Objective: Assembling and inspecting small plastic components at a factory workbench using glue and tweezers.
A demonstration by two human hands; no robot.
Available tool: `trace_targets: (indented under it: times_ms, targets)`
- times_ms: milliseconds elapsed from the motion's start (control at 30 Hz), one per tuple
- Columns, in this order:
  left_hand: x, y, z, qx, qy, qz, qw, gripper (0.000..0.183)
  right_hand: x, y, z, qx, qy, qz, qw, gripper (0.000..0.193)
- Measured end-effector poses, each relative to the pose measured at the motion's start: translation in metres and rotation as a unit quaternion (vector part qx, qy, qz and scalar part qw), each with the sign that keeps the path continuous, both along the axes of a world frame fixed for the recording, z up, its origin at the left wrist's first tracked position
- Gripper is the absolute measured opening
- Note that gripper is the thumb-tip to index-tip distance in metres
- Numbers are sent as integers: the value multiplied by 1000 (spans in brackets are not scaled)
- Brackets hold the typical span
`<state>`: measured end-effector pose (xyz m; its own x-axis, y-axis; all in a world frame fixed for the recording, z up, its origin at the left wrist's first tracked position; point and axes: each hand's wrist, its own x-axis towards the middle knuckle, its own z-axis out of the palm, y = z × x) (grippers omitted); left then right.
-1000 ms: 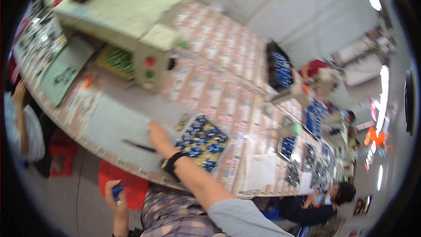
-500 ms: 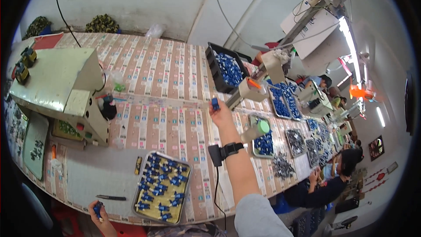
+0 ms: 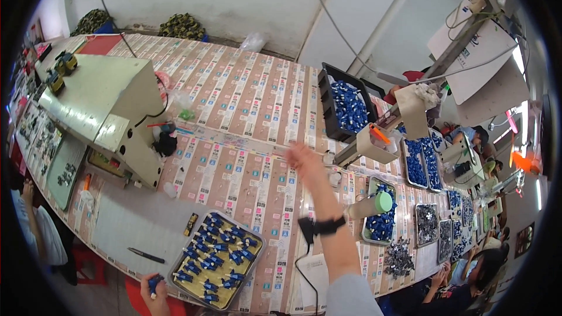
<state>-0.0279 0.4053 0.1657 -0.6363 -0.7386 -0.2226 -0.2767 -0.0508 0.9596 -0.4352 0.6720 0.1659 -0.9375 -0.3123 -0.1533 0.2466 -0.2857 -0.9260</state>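
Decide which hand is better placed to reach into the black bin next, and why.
Right, probably: the right hand is much nearer the bin, though too blurred to tell whether it is empty. The left hand is down beside the tray, holding a blue part.

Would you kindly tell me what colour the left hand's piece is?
The piece in the left hand is blue; head view shows it best.

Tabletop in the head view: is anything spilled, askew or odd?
Mildly odd: at right, a heap of small dark parts lies loose on the tabletop, while similar parts beside it sit in a tray. It may be deliberate. Blue pieces in the yellow-based tray look contained.
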Motion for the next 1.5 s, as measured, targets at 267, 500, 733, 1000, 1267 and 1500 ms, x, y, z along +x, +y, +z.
trace_targets:
  times_ms: [267,500,733,1000,1267,1500]
  targets:
    - [-23,-3,12,110,40,-231,966,21,271,-122,64,246,211,290,900,31]
    - [-14,-24,53,-27,91,-382,919,21,337,-134,78,297,273,118,907,22]
    - [26,-2,69,43,100,-426,898,21,386,-106,90,248,233,93,936,26]
    - [81,16,90,5,54,-459,887,21,449,-85,87,224,306,41,925,23]
    - [110,12,103,-48,33,-460,886,21,475,-92,73,151,308,26,939,20]
    - [92,-5,93,26,-39,-528,848,22,469,-95,44,45,150,57,986,18]
